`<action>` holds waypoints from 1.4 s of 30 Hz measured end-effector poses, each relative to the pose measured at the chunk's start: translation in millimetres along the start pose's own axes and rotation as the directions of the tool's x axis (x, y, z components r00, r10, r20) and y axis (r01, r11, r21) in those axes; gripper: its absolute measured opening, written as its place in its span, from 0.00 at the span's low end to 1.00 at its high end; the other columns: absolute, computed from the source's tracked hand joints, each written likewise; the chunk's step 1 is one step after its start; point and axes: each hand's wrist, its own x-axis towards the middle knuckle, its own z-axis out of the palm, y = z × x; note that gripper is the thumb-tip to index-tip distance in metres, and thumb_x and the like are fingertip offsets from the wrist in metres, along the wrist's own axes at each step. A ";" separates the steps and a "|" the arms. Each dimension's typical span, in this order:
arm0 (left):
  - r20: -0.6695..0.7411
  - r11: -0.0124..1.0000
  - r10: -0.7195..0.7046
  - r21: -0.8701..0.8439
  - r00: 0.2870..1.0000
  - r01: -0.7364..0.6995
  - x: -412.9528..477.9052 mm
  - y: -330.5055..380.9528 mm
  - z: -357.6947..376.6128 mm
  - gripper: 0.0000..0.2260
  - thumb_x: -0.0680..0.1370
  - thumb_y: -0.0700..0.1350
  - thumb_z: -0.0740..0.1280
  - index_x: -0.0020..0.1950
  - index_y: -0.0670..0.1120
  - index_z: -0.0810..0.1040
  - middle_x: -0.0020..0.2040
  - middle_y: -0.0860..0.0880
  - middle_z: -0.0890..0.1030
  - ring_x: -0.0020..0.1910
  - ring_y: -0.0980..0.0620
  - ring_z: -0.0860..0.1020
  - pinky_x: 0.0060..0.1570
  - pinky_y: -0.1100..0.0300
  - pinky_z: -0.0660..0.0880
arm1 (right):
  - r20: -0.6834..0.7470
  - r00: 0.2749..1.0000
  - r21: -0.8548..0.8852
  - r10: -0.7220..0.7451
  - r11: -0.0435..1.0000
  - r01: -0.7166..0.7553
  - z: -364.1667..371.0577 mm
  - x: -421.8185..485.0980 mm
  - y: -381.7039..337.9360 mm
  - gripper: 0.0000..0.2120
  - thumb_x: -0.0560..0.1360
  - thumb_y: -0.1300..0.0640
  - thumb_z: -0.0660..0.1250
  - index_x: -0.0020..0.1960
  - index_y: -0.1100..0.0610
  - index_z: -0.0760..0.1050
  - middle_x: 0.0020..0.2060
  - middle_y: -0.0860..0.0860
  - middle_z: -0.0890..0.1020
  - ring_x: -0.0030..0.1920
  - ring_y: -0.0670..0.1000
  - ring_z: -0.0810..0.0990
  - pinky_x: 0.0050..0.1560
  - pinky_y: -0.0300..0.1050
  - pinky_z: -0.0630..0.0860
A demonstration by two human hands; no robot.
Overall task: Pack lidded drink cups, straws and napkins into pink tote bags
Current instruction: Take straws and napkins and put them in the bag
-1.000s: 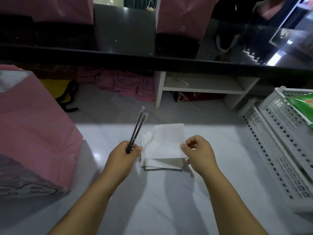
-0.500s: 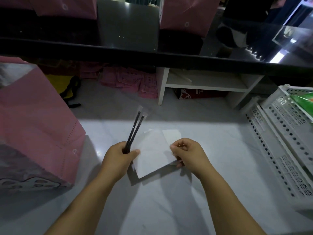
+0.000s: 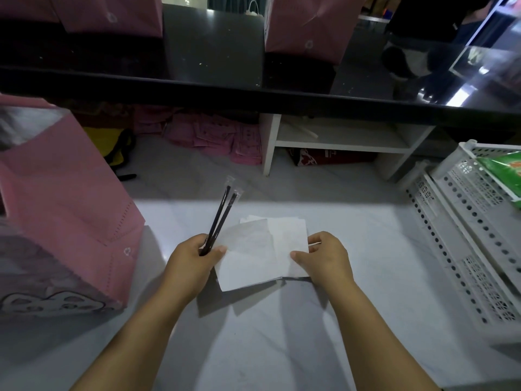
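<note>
**Two hands gather napkins and straws beside a pink tote**

A head camera looks down at a pale worktop (image 3: 282,340). The left hand (image 3: 194,259) is curled tight round two black straws (image 3: 221,215) in clear wrappers, which fan up toward one o'clock. Its thumb also lies on the left edge of the white napkins (image 3: 253,258). The right hand (image 3: 324,258) pinches the napkins' right edge, with the thumb on top and the fingers curled. The small stack sits between the hands, its top sheet skewed and casting a shadow at six o'clock. A pink tote bag (image 3: 70,207) stands at nine o'clock, near the left hand but apart from it. A white perforated crate (image 3: 465,249) sits at three o'clock. No cups are in view.

The step in hand appears to be adding a napkin to the straws. To do it well, the right hand should peel off only the sheets wanted — thin paper is likely to cling and tear. It should then tuck them under the left thumb, so that one hand carries both. The bundle can then travel toward ten o'clock — the tote's open top — with the straws going in end first.
</note>
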 end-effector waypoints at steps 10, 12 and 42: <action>0.090 1.000 0.018 0.002 0.996 -0.018 2.3 16.9 18.9 0.09 0.75 0.44 0.68 0.36 0.45 0.75 0.21 0.55 0.70 0.22 0.57 0.66 0.29 0.59 0.63 | 0.060 0.998 0.147 -0.008 0.989 -0.001 -23.7 -3.6 14.4 0.04 0.73 0.58 0.72 0.40 0.55 0.79 0.35 0.49 0.81 0.31 0.49 0.76 0.33 0.42 0.74; 0.120 0.999 0.026 0.038 0.992 -0.030 1.6 21.6 27.4 0.09 0.75 0.45 0.68 0.36 0.46 0.75 0.24 0.54 0.72 0.24 0.56 0.68 0.29 0.59 0.65 | 0.135 0.991 0.169 0.024 0.984 -0.047 -28.5 -4.9 17.5 0.03 0.73 0.58 0.71 0.42 0.58 0.80 0.37 0.53 0.82 0.31 0.50 0.76 0.31 0.41 0.74; -0.092 0.835 0.525 0.250 0.846 -0.491 -54.0 140.1 -99.8 0.07 0.80 0.46 0.58 0.46 0.53 0.75 0.35 0.51 0.79 0.34 0.47 0.76 0.37 0.43 0.75 | -0.196 0.668 0.304 -0.718 0.604 0.737 -58.8 -62.1 -125.8 0.08 0.78 0.56 0.65 0.45 0.42 0.75 0.41 0.42 0.82 0.40 0.45 0.81 0.32 0.38 0.78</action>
